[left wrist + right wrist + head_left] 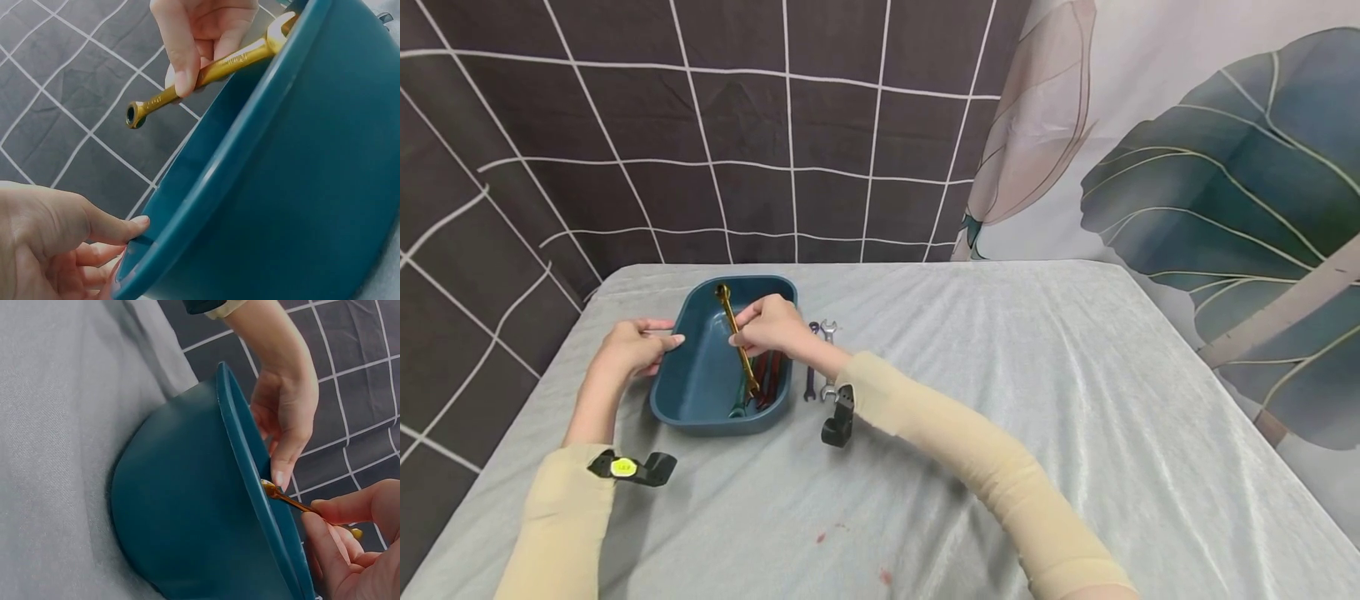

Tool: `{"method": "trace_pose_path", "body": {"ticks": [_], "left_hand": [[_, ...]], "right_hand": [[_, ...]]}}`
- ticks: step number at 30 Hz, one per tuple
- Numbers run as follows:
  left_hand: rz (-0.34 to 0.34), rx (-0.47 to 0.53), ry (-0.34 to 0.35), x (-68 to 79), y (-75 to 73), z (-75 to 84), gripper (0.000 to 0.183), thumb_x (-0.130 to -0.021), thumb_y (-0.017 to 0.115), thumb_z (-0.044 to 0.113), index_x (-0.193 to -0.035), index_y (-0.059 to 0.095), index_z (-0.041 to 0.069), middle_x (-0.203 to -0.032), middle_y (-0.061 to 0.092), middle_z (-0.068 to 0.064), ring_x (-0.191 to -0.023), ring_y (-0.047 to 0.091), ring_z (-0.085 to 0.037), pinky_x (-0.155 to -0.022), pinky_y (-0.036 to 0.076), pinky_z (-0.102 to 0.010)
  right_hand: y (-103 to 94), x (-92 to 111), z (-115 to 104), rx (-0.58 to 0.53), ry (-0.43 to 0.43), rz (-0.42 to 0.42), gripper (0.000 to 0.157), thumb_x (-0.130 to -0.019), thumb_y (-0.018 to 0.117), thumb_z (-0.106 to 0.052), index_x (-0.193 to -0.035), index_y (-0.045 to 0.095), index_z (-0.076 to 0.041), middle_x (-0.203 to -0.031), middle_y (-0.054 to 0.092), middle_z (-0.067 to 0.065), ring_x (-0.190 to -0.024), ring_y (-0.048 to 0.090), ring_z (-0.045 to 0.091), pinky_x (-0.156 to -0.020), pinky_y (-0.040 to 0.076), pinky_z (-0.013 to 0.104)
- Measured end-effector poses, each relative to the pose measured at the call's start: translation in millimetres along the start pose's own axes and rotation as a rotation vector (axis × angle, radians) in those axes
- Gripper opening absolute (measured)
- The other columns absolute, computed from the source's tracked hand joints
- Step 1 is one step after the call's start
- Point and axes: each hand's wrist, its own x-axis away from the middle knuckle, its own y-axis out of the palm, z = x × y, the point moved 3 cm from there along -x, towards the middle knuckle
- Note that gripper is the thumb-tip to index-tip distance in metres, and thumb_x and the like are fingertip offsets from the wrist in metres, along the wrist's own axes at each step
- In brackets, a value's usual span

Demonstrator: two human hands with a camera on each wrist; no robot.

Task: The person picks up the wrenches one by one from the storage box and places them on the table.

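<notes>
My right hand (772,325) pinches a gold combination wrench (236,61) between thumb and fingers, holding it at a slant over the blue-green plastic basin (718,427). In the left wrist view the wrench's ring end points away from the basin, while its open end overlaps the rim. At the basin's left side, my left hand (634,346) grips the rim, thumb on top and fingers outside. Red-handled tools (772,382) and a green tool (738,408) lie inside at the right, partly hidden by the right hand and the wrench.
Just right of the basin, a dark wrench (810,379) and a silver open-ended wrench (829,390) lie on the grey cloth-covered table (970,350). A dark gridded curtain (737,125) hangs behind; a leaf-patterned curtain (1210,192) hangs at right.
</notes>
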Motion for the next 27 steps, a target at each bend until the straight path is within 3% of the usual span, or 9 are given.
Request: {"method": "trace_pose_path", "body": {"ticks": [9,15,27], "left_hand": [[0.0,-0.005,0.015,0.4,0.6,-0.1,0.053,-0.095,0.057,0.019,-0.14,0.042,-0.004,-0.069,0.047,0.004,-0.058,0.046,-0.005,-0.055,0.047,-0.023],[0.003,-0.008,0.024,-0.1,-0.1,-1.2,0.053,-0.095,0.057,0.019,-0.14,0.042,-0.005,-0.07,0.047,0.004,-0.058,0.046,-0.005,-0.054,0.047,-0.023],[0.009,-0.016,0.014,-0.3,0.7,-1.7,0.053,-0.095,0.057,0.02,-0.14,0.042,-0.004,-0.081,0.05,0.0,-0.062,0.047,-0.006,-0.057,0.049,-0.024]], "right_hand": [[-12.5,5.7,1.2,-0.096,-0.016,-0.036,0.014,-0.078,0.077,-0.001,-0.088,0.067,0.001,-0.075,0.071,0.012,-0.056,0.065,0.013,-0.059,0.057,0.027],[-20.7,8.0,5.5,-0.129,-0.01,-0.037,0.017,-0.079,0.075,-0.001,-0.093,0.066,0.002,-0.08,0.071,0.015,-0.058,0.066,0.015,-0.063,0.058,0.03],[-38.5,9.6,9.9,-0.189,-0.002,-0.049,0.021,-0.081,0.074,-0.001,-0.098,0.063,0.004,-0.088,0.07,0.017,-0.057,0.063,0.011,-0.062,0.057,0.025]]}}
